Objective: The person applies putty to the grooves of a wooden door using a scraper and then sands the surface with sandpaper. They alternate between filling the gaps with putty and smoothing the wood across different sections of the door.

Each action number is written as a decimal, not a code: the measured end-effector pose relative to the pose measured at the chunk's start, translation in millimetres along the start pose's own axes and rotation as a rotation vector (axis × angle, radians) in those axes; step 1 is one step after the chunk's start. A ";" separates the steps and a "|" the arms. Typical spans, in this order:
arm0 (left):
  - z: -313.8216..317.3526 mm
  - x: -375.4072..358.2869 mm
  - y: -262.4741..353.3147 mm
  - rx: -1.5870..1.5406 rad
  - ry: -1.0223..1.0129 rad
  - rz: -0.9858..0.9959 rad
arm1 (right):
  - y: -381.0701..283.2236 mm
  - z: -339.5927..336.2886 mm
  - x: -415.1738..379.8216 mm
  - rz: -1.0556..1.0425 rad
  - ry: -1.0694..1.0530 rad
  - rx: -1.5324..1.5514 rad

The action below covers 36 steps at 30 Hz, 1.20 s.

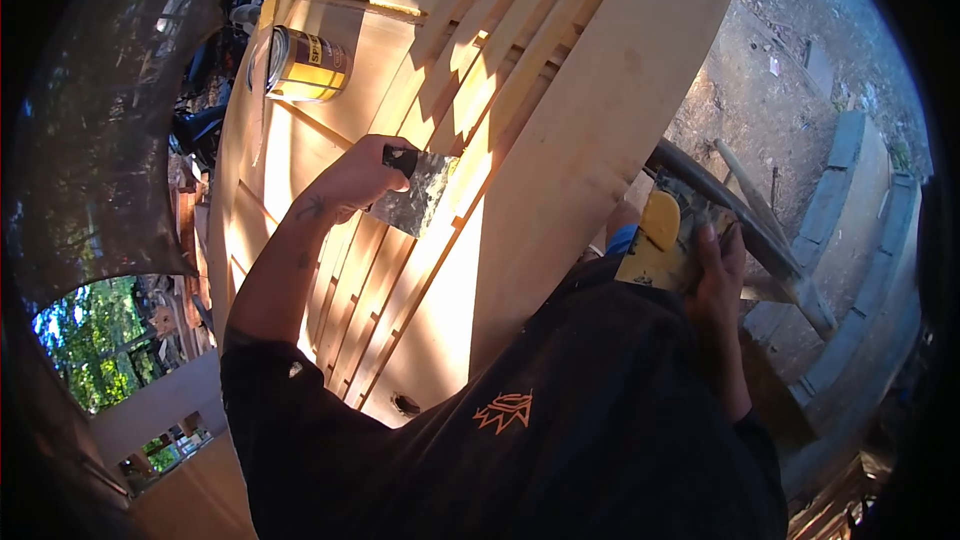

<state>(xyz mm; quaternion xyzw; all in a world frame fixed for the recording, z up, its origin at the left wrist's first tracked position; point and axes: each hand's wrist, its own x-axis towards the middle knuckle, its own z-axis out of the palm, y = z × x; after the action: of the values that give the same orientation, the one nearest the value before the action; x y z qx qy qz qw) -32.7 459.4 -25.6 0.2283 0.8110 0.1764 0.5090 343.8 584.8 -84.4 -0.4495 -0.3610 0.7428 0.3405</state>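
Holding a broad metal putty knife with a black handle [424,197] in our left hand [362,176], we have its blade at the pale, slatted wooden panel [585,120], though we cannot tell whether they touch. Our right hand [718,265] grips a flat, smeared plate [648,269] bearing a yellow putty lump [660,219] at right; a yellow-and-brown cylindrical can [312,66] sits far left.

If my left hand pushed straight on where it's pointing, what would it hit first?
Probably the wooden slat just past the putty knife in your left hand; whether they touch is unclear.
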 end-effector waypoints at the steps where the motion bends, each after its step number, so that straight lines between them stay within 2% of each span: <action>1: 0.4 -0.6 7.1 0.007 -0.007 -0.009 | -1.0 1.3 2.9 0.006 0.011 0.009; 5: 4.2 4.7 29.4 0.014 -0.039 -0.082 | -2.8 -3.6 17.1 0.025 -0.019 -0.010; 10: 9.7 11.9 45.5 -0.063 -0.010 -0.055 | -6.1 -7.8 28.1 0.014 0.013 -0.097; 13: 10.3 17.2 54.5 -0.141 -0.043 -0.005 | -14.4 -1.1 29.9 0.094 0.067 -0.068; 15: 14.6 21.4 60.6 -0.257 -0.088 0.083 | -17.5 2.7 32.6 0.027 0.108 -0.370; 16: 22.3 14.6 70.2 -0.297 -0.048 0.115 | -20.0 1.1 32.2 -0.008 0.153 -0.531; 18: 44.5 -5.6 86.0 -0.368 -0.059 0.329 | -20.7 4.7 34.8 0.043 0.020 0.001; 19: 58.7 -20.9 95.4 -0.340 -0.059 0.463 | -27.5 14.3 34.0 0.066 0.047 0.179; 20: 74.5 -36.7 101.5 -0.313 -0.046 0.597 | -33.4 16.6 34.1 0.064 0.014 0.219; 22: 99.8 -61.4 99.7 0.081 0.141 0.941 | -41.5 23.5 33.0 0.068 -0.076 0.307; 24: 127.1 -64.6 90.0 0.288 0.353 1.390 | -51.2 33.3 27.0 0.103 -0.110 0.368; 26: 145.4 -72.9 80.1 0.407 0.457 1.533 | -54.5 37.8 20.3 0.127 -0.189 0.396; 30: 166.1 -46.7 33.7 0.405 0.547 1.537 | -55.5 41.7 1.2 0.082 -0.174 0.338; 31: 162.8 -42.8 24.7 0.402 0.540 1.503 | -47.4 34.1 1.1 0.090 -0.188 0.344; 32: 152.3 -47.9 15.5 0.622 0.513 1.381 | -41.9 29.0 -2.0 0.110 -0.204 0.346; 34: 143.8 -53.0 2.4 0.690 0.470 1.276 | -48.7 37.5 -17.5 0.042 -0.190 0.298; 36: 134.0 -71.2 7.2 0.487 0.513 1.269 | -44.8 41.1 -23.5 -0.067 -0.174 0.241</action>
<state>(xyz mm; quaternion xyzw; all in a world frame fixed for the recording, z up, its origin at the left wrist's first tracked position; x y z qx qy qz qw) 117.0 433.5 -25.0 0.7131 0.6325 0.3000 0.0372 322.9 578.5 -23.0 -0.3270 -0.3120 0.8051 0.3840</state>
